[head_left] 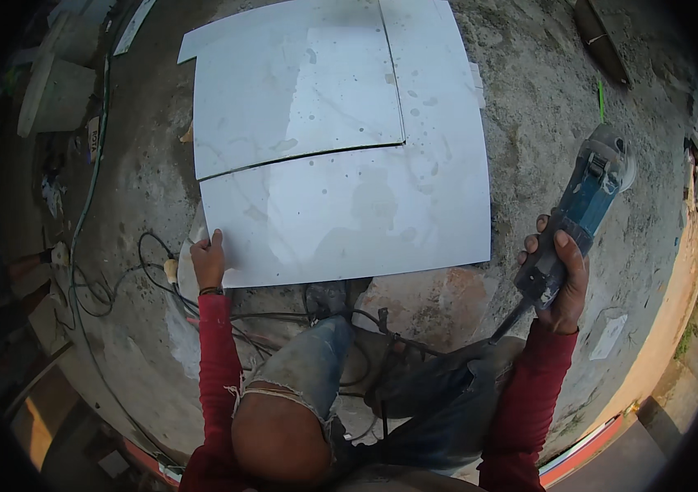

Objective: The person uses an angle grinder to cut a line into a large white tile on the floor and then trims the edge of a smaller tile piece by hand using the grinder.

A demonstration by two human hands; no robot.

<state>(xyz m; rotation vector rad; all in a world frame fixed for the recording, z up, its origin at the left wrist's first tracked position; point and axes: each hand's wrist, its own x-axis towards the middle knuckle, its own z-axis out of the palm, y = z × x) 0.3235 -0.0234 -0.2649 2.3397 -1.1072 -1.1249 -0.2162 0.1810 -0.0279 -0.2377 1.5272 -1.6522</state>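
Note:
A large glossy white tile [415, 213] lies in front of me. A dark cut line runs in from its left edge, turns a corner and carries on to the far edge. My left hand [208, 261] grips the tile's near left corner, thumb on top and the other fingers mostly hidden. Off to the right of the tile, my right hand [561, 266] is wrapped around the body of a blue and black angle grinder [591, 193]. The grinder's head points away from me, apart from the tile, and its cord runs back toward my leg.
Under the near edge sits a broken stone slab [427, 307]. Black cables [148, 266] loop beside my left hand, and a green hose [91, 184] runs along the left. A bucket-like container [58, 94] stands far left. At the far right lies a dark trough-like piece [602, 41].

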